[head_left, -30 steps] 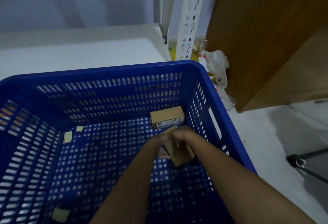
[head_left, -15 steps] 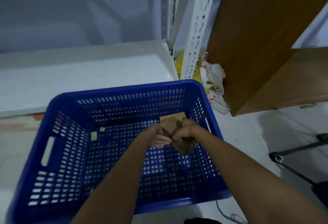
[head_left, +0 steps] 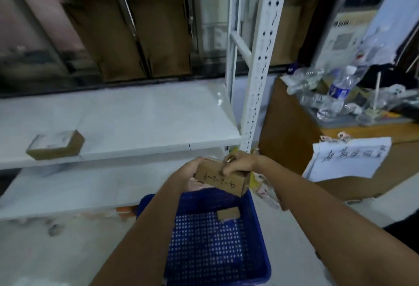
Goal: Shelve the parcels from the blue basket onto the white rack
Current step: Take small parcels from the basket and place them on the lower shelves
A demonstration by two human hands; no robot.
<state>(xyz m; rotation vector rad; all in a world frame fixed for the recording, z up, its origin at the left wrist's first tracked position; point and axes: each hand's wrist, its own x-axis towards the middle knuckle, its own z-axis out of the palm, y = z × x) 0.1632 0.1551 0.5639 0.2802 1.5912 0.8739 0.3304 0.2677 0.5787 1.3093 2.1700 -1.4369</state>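
A small brown cardboard parcel with handwritten figures on its side hangs above the far rim of the blue basket. My right hand grips its top from the right. My left hand holds its left end. A second small brown parcel lies inside the basket near the right wall. On the white rack, a third parcel sits at the left front of the middle shelf. The rack's lower shelf lies behind my hands.
The rack's perforated white upright stands just right of the shelves. A wooden cabinet at the right carries plastic bottles and clutter, with a handwritten paper sheet hanging on its front. The basket stands on a pale floor.
Both hands have lifted the parcel out of the basket to above its far rim. The view has tilted up, bringing the rack's shelves and the cabinet top into sight.
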